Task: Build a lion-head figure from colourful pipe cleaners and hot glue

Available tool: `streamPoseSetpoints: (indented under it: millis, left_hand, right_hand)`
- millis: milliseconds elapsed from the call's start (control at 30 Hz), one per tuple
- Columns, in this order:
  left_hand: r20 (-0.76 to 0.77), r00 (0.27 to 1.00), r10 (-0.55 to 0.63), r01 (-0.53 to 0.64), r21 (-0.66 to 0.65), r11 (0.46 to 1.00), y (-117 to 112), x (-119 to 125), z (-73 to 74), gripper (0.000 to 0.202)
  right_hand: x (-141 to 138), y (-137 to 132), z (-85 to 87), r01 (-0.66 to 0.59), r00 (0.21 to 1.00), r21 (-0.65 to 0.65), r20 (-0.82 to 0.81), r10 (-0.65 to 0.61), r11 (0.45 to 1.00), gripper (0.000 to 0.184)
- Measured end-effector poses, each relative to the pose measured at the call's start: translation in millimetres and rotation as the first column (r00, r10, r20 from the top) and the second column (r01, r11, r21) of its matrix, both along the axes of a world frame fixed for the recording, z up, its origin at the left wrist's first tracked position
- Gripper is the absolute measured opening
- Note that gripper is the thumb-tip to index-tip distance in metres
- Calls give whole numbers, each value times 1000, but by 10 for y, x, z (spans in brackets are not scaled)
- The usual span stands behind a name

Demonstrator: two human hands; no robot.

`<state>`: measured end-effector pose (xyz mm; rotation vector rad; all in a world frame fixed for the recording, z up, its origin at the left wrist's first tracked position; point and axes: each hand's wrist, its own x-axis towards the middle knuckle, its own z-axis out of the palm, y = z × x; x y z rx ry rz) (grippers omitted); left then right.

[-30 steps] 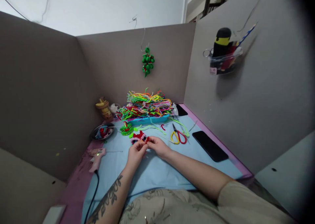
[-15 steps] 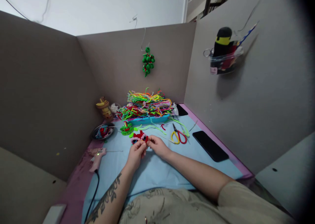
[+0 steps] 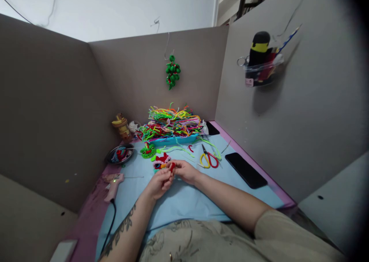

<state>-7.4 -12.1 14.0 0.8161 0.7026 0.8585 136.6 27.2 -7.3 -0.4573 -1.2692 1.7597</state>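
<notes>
Between the fingertips of my left hand [image 3: 159,183] and my right hand [image 3: 186,172] is a small red fuzzy piece [image 3: 172,166], looking like bent pipe cleaner. Both hands are closed on it, just above the blue cloth. Right behind them sits a red and pink pipe-cleaner figure [image 3: 163,158] with a blue eye and an orange part; my fingers cover some of it. A green pipe-cleaner face [image 3: 148,150] with eyes lies farther back, to the left.
A blue tray [image 3: 175,140] heaped with coloured pipe cleaners [image 3: 173,121] stands at the back. Scissors [image 3: 210,157] and a black phone [image 3: 246,170] lie right. Left are a glue gun [image 3: 114,187] with its cord and a dark bowl [image 3: 108,157]. Grey panels surround the table.
The red piece now shows upright between my fingertips. My left hand has turned and moved slightly left and down, leaving the red and pink figure lying behind the hands.
</notes>
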Motion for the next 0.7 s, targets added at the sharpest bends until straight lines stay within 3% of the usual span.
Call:
streamPoseSetpoints:
  millis: [200, 400, 700]
  left_hand:
    - [-37, 997, 66, -61, 124, 990, -21, 60, -25, 24]
    - [-186, 931, 315, -245, 323, 914, 9, 134, -108, 30]
    - [-220, 889, 402, -312, 352, 883, 10, 142, -121, 31]
  right_hand:
    - [2, -14, 42, -1, 999, -67, -47, -2, 998, 36]
    - [-11, -4, 4, 37, 996, -65, -83, -43, 997, 35]
    - [-56, -19, -65, 81, 997, 44, -15, -80, 996, 29]
